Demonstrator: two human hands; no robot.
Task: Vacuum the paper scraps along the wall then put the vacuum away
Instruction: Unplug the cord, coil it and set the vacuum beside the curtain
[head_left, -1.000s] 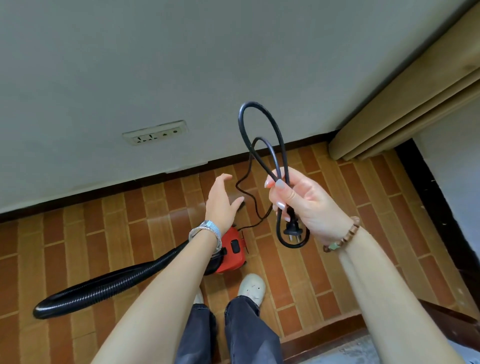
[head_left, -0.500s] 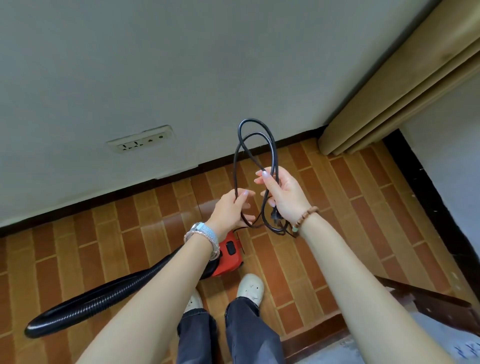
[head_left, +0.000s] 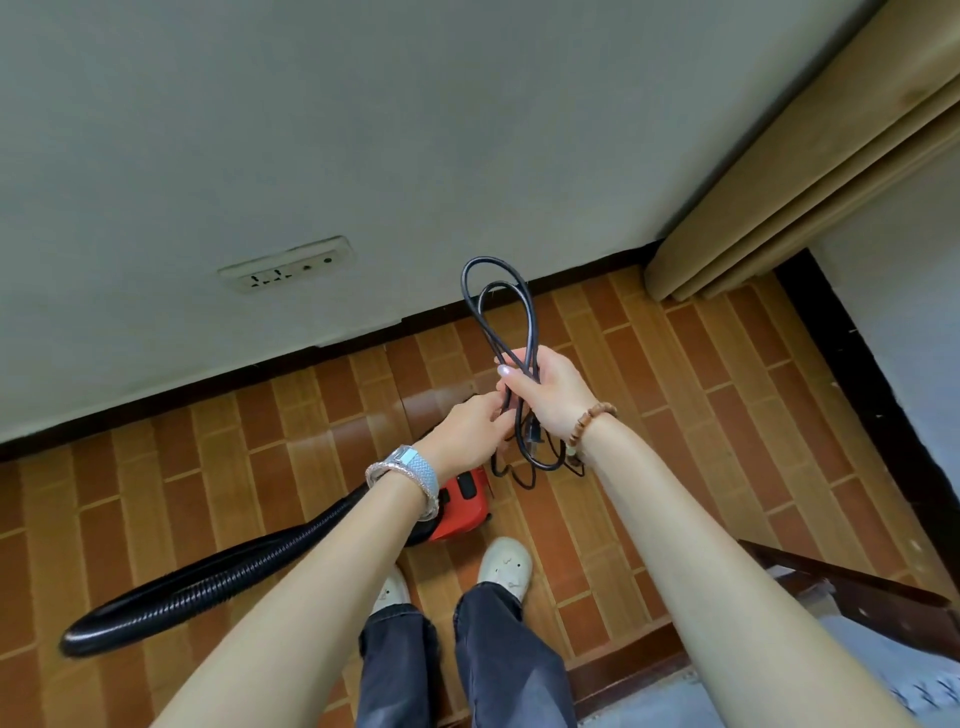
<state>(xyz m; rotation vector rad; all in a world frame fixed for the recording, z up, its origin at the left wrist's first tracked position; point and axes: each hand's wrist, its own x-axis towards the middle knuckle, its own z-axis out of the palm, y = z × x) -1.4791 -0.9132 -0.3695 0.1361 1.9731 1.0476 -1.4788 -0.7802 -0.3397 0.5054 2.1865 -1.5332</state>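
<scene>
Left hand (head_left: 470, 431) now pinching cord (head_left: 532, 322), vacuum (head_left: 462, 506) beneath

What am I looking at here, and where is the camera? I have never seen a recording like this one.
There is no machine: a person works with bare hands, and the one picture comes from a wide-angle camera worn on the head, looking down past both arms. The right hand grips a black power cord gathered into loops that stand up above the fist; the plug hangs below it. The left hand pinches a strand of the same cord beside it. On the tiled floor, near the person's shoes, lies a red vacuum with its black ribbed hose stretching to the left. A wall socket sits low on the wall, with nothing plugged in.
</scene>
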